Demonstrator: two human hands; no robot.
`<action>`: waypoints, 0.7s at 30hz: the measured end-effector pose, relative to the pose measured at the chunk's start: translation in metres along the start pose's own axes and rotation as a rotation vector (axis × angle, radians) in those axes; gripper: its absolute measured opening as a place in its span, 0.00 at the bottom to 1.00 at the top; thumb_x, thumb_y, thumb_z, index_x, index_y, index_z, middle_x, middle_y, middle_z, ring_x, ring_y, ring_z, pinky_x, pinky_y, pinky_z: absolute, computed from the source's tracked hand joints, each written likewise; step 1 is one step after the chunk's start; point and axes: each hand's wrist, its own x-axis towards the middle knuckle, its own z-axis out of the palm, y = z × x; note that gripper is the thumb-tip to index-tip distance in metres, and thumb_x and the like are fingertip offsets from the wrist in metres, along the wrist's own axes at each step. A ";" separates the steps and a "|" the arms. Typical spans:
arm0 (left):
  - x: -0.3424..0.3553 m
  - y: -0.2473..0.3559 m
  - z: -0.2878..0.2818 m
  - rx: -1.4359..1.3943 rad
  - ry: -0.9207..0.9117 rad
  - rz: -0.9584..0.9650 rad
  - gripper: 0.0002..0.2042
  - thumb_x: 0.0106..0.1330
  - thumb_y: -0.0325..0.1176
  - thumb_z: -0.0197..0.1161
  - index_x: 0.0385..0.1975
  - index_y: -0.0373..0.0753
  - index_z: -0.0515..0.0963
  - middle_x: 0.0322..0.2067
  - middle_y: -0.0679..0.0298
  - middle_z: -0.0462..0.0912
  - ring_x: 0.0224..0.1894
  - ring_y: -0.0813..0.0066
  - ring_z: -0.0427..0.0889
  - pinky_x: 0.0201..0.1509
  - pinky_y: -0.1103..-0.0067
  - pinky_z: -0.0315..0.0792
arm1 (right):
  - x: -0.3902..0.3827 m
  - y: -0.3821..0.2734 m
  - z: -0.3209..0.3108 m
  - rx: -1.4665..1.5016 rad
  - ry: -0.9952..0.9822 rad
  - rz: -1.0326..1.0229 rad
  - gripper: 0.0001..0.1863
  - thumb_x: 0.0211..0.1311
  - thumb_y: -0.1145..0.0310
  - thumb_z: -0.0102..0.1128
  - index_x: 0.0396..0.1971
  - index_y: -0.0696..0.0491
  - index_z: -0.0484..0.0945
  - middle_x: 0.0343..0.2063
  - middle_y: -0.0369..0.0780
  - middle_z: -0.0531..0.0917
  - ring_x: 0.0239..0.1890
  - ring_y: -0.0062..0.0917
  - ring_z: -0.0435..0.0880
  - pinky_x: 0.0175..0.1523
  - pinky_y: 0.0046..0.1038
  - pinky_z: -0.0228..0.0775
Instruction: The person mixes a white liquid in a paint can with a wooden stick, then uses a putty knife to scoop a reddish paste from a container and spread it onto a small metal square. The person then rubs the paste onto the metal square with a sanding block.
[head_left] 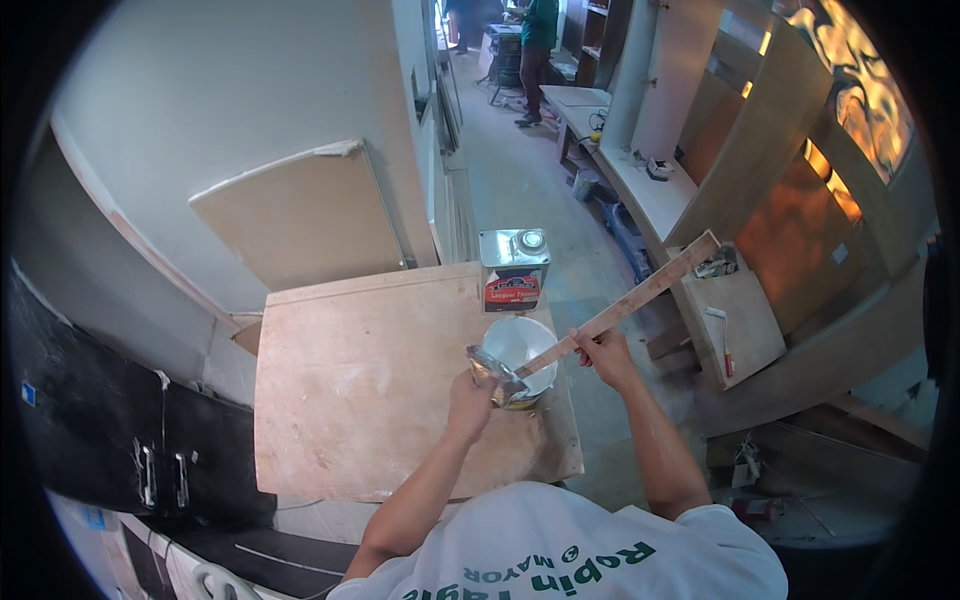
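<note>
My left hand [468, 405] grips a shiny silver object [494, 374], too indistinct to name exactly, at the left rim of a white bucket [535, 340]. My right hand [600, 355] is closed on a long flat wooden stick [652, 284], whose lower end reaches down into the bucket beside the silver object and whose upper end slants up to the right. The bucket stands near the right side of a pale plywood board [370, 380]. Just behind it is a square metal can [510, 262] with a round cap and a red label.
A panel [290, 220] leans on the left wall above black cabinets [90, 410]. At right, cabinetry [780, 230] and a shelf hold a paint roller [720, 335]. Tools and pails line the aisle, where a person [535, 60] in green stands; another is farther back.
</note>
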 end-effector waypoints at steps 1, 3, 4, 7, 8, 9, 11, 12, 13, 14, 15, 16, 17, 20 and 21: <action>0.003 0.006 -0.008 -0.041 -0.014 -0.028 0.14 0.76 0.35 0.64 0.47 0.28 0.83 0.38 0.56 0.89 0.38 0.69 0.89 0.40 0.72 0.82 | 0.001 0.013 0.001 0.041 -0.020 -0.004 0.25 0.70 0.49 0.69 0.34 0.62 0.86 0.25 0.39 0.86 0.24 0.21 0.83 0.30 0.27 0.75; 0.011 0.024 -0.034 -0.121 -0.046 -0.086 0.11 0.76 0.31 0.63 0.47 0.28 0.83 0.40 0.58 0.89 0.39 0.68 0.89 0.40 0.72 0.83 | 0.004 0.025 0.003 0.092 -0.063 0.014 0.24 0.71 0.51 0.69 0.37 0.63 0.87 0.27 0.39 0.87 0.26 0.20 0.84 0.32 0.26 0.77; 0.012 0.035 -0.048 -0.113 -0.029 -0.105 0.11 0.76 0.31 0.63 0.48 0.29 0.83 0.40 0.58 0.89 0.40 0.69 0.90 0.40 0.71 0.84 | 0.006 0.022 0.014 0.105 -0.093 0.031 0.22 0.72 0.53 0.68 0.37 0.63 0.87 0.27 0.38 0.86 0.26 0.19 0.84 0.32 0.25 0.78; 0.015 0.052 -0.092 -0.096 0.005 -0.141 0.10 0.76 0.31 0.63 0.49 0.31 0.82 0.41 0.59 0.89 0.40 0.70 0.90 0.42 0.69 0.87 | 0.007 0.009 0.048 0.169 -0.189 -0.001 0.20 0.72 0.56 0.69 0.40 0.62 0.87 0.28 0.36 0.86 0.26 0.18 0.84 0.33 0.23 0.79; 0.019 0.050 -0.109 -0.098 0.008 -0.137 0.10 0.76 0.31 0.63 0.49 0.31 0.82 0.42 0.59 0.89 0.40 0.70 0.89 0.43 0.68 0.87 | 0.007 0.004 0.059 0.187 -0.223 -0.026 0.20 0.72 0.56 0.69 0.41 0.61 0.87 0.27 0.36 0.85 0.26 0.18 0.84 0.33 0.23 0.79; 0.021 0.055 -0.120 -0.074 0.039 -0.150 0.10 0.76 0.31 0.63 0.50 0.32 0.82 0.42 0.59 0.89 0.40 0.70 0.90 0.43 0.68 0.87 | 0.007 -0.002 0.066 0.175 -0.246 -0.033 0.19 0.72 0.56 0.69 0.43 0.61 0.87 0.28 0.36 0.86 0.27 0.18 0.84 0.33 0.23 0.79; 0.024 0.060 -0.149 -0.079 0.054 -0.141 0.10 0.76 0.30 0.63 0.50 0.32 0.82 0.42 0.60 0.89 0.41 0.69 0.90 0.43 0.68 0.87 | 0.007 -0.019 0.082 0.145 -0.298 -0.056 0.19 0.72 0.56 0.69 0.45 0.59 0.87 0.30 0.36 0.86 0.27 0.18 0.84 0.34 0.23 0.80; 0.025 0.063 -0.163 -0.081 0.065 -0.137 0.10 0.76 0.29 0.62 0.50 0.32 0.82 0.42 0.60 0.89 0.41 0.69 0.90 0.44 0.68 0.87 | 0.011 -0.020 0.092 0.170 -0.337 -0.060 0.20 0.72 0.56 0.69 0.47 0.59 0.87 0.31 0.36 0.86 0.28 0.18 0.85 0.34 0.24 0.80; 0.027 0.066 -0.176 -0.076 0.064 -0.133 0.10 0.76 0.29 0.62 0.50 0.32 0.82 0.43 0.60 0.89 0.41 0.69 0.90 0.44 0.68 0.87 | 0.017 -0.016 0.104 0.192 -0.374 -0.065 0.20 0.72 0.56 0.70 0.48 0.59 0.87 0.32 0.36 0.86 0.29 0.18 0.85 0.34 0.24 0.80; 0.027 0.067 -0.191 -0.074 0.070 -0.134 0.10 0.76 0.29 0.62 0.50 0.33 0.82 0.43 0.60 0.89 0.42 0.69 0.90 0.44 0.68 0.87 | 0.018 -0.018 0.113 0.212 -0.420 -0.067 0.21 0.71 0.55 0.70 0.50 0.59 0.86 0.33 0.36 0.86 0.29 0.19 0.85 0.35 0.24 0.81; 0.028 0.069 -0.206 -0.070 0.076 -0.134 0.10 0.76 0.29 0.62 0.51 0.33 0.82 0.43 0.60 0.89 0.42 0.69 0.90 0.45 0.68 0.87 | 0.018 -0.020 0.122 0.225 -0.416 -0.066 0.20 0.71 0.56 0.70 0.50 0.58 0.87 0.33 0.37 0.87 0.30 0.19 0.85 0.35 0.25 0.81; 0.028 0.071 -0.221 -0.074 0.092 -0.122 0.09 0.76 0.29 0.62 0.51 0.33 0.82 0.43 0.60 0.89 0.42 0.70 0.90 0.45 0.68 0.87 | 0.016 -0.026 0.130 0.238 -0.417 -0.065 0.20 0.70 0.57 0.71 0.50 0.58 0.87 0.32 0.37 0.87 0.30 0.19 0.86 0.36 0.26 0.81; 0.029 0.070 -0.235 -0.081 0.104 -0.112 0.09 0.76 0.29 0.62 0.50 0.33 0.82 0.44 0.60 0.89 0.43 0.70 0.89 0.46 0.68 0.86 | 0.013 -0.028 0.135 0.249 -0.416 -0.060 0.19 0.69 0.58 0.71 0.50 0.58 0.87 0.32 0.38 0.87 0.30 0.20 0.86 0.37 0.27 0.81; 0.038 0.066 -0.289 -0.104 0.139 -0.092 0.09 0.77 0.30 0.61 0.50 0.33 0.81 0.44 0.60 0.89 0.43 0.69 0.89 0.47 0.67 0.86 | 0.007 -0.015 0.141 0.134 -0.471 -0.139 0.19 0.68 0.61 0.72 0.51 0.57 0.87 0.34 0.39 0.88 0.31 0.21 0.87 0.39 0.27 0.82; 0.040 0.062 -0.305 -0.117 0.151 -0.080 0.09 0.77 0.30 0.61 0.50 0.33 0.81 0.44 0.60 0.88 0.42 0.70 0.89 0.46 0.67 0.86 | -0.001 -0.007 0.138 0.083 -0.462 -0.153 0.18 0.68 0.62 0.71 0.52 0.57 0.87 0.35 0.40 0.89 0.32 0.21 0.87 0.40 0.27 0.81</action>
